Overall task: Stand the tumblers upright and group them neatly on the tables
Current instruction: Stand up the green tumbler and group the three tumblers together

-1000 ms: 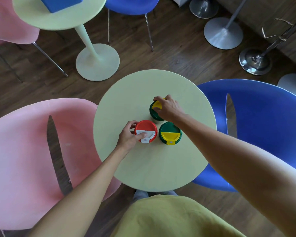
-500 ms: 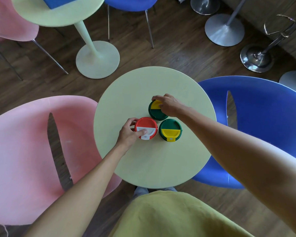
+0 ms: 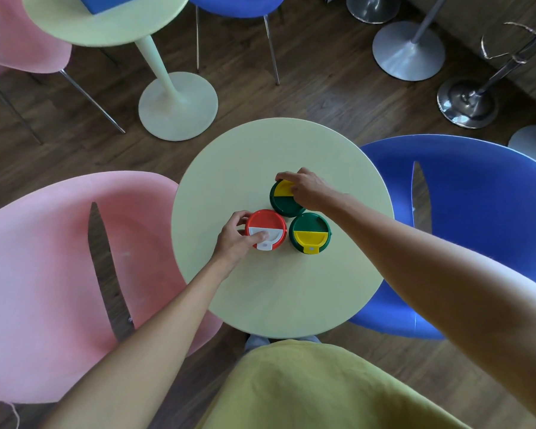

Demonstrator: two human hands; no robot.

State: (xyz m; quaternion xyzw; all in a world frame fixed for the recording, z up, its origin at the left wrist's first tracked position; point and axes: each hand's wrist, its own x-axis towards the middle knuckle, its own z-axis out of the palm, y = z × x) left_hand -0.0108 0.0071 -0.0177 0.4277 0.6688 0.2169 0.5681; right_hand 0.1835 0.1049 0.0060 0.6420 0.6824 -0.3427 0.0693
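Three tumblers stand upright and close together on the round pale green table [image 3: 260,298]. My left hand [image 3: 234,238] grips the red tumbler with the white lid flap [image 3: 268,226], thumb resting on the flap. My right hand [image 3: 310,188] holds the far green tumbler with the yellow flap [image 3: 280,198] from above and the right, covering part of its lid. A second green tumbler with a yellow flap [image 3: 310,232] stands free beside the red one, touched by neither hand.
A pink chair [image 3: 44,274] sits left of the table and a blue chair [image 3: 477,218] right. A second pale green table [image 3: 112,26] with a blue box [image 3: 112,1] stands at the far left. Metal stool bases [image 3: 409,54] stand on the wood floor at the far right.
The far green tumbler has slid toward the other two under my right hand, closing the gap. My left hand stays on the red tumbler.
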